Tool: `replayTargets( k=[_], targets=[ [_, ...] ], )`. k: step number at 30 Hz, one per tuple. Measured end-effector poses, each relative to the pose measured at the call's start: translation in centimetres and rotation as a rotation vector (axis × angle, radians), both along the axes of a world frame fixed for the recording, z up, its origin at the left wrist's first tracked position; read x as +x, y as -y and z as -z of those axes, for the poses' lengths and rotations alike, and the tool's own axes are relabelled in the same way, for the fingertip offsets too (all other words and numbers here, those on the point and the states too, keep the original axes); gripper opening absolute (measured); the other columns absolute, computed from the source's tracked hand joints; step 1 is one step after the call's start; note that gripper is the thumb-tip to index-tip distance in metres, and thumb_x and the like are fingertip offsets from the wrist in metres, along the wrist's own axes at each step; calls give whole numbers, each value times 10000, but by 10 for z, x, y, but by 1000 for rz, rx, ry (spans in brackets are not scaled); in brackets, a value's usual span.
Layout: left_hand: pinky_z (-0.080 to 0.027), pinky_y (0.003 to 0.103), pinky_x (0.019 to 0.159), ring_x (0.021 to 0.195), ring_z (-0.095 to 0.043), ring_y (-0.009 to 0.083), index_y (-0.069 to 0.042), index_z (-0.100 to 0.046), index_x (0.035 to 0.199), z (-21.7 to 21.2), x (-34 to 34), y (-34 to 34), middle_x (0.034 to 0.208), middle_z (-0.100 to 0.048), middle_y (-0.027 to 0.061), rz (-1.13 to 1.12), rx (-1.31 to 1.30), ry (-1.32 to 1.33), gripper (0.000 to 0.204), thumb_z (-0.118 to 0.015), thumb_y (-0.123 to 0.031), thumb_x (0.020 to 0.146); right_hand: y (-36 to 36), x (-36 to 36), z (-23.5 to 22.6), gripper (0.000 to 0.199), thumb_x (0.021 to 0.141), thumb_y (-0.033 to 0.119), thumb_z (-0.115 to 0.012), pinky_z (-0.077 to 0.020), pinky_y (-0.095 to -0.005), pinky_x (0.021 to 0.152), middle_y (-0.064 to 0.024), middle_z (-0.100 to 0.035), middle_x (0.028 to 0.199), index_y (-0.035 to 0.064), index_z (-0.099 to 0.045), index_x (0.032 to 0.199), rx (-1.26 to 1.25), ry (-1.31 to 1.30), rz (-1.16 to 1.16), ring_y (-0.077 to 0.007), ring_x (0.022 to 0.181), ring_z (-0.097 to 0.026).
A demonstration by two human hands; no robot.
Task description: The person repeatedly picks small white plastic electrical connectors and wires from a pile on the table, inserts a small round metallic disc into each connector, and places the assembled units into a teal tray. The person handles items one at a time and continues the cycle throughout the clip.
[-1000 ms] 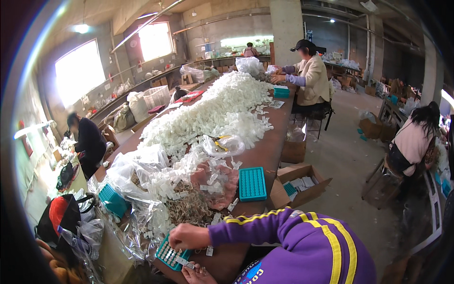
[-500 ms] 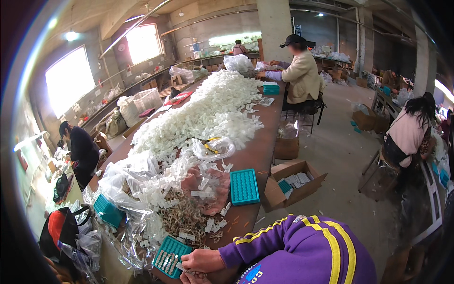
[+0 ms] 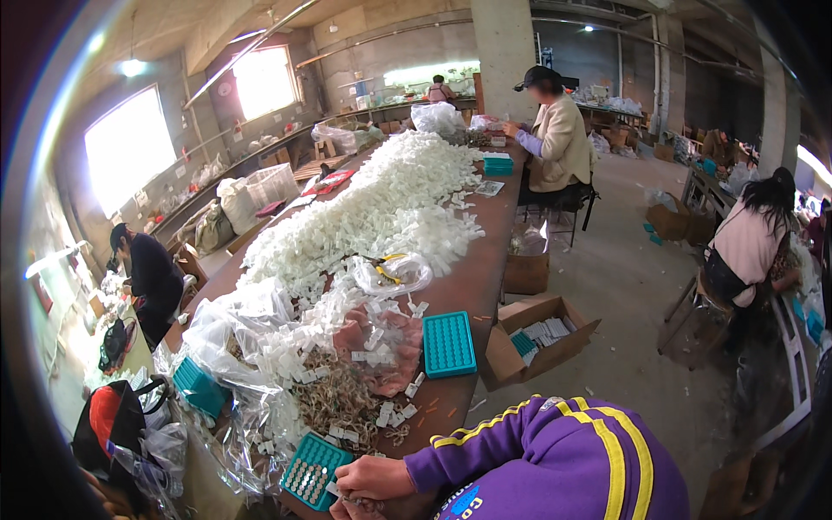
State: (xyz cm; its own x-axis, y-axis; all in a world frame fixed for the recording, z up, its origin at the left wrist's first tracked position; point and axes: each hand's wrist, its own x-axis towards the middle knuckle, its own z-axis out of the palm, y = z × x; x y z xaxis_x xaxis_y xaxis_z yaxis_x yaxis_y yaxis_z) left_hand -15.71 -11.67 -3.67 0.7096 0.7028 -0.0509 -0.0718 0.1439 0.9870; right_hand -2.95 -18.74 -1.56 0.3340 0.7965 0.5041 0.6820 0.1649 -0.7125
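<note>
Right hand (image 3: 374,477) and left hand (image 3: 354,510) meet at the near end of the long table (image 3: 485,269), close against the edge of a teal tray (image 3: 326,449). Fingers of the right are bunched in a narrow pinch; the left is mostly tucked below it, so I cannot tell how far it is closed. A small pale piece (image 3: 332,489) pokes out at the fingertips, though which hand grips it I can't make out from where I stand.

Round silvery pieces (image 3: 305,477) sit in many of the tray's pockets, while those along its far side are bare. I'd judge this to be a fiddly two-handed step on the small piece, about midway through the tray. What comes next seems to call for a light, exact fingertip grip, without jogging the tray. Just beyond it lie loose white pieces (image 3: 344,433) and a tangle of brown cords (image 3: 334,399).
</note>
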Motion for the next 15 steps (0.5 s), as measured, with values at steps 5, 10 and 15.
replayTargets(
  k=[5, 10, 15],
  targets=[
    [-458, 289, 713, 839, -538, 166, 1, -540, 1183, 7, 1, -1, 996, -545, 96, 2, -82, 2, 380, -574, -303, 958, 0, 13, -3, 127, 738, 117, -645, -482, -418, 628, -139, -559, 787, 12, -575, 749, -69, -60, -163, -353, 722, -598],
    [-472, 314, 760, 905, -554, 196, 12, -527, 1231, 14, -4, -2, 1085, -532, 124, 34, 284, 17, 409, -567, -281, 947, 1, 2, 0, 99, 775, 109, -624, -481, -396, 635, -120, -556, 777, 29, -566, 768, 37, 22, -37, -333, 727, -594],
    [-464, 300, 744, 877, -554, 177, 11, -519, 1213, 11, 1, -1, 1048, -543, 105, 61, 147, -3, 403, -586, -279, 941, 6, 11, -4, 98, 824, 117, -589, -485, -386, 637, -112, -536, 799, 37, -548, 785, -5, -23, -121, -334, 726, -596]
  ],
)
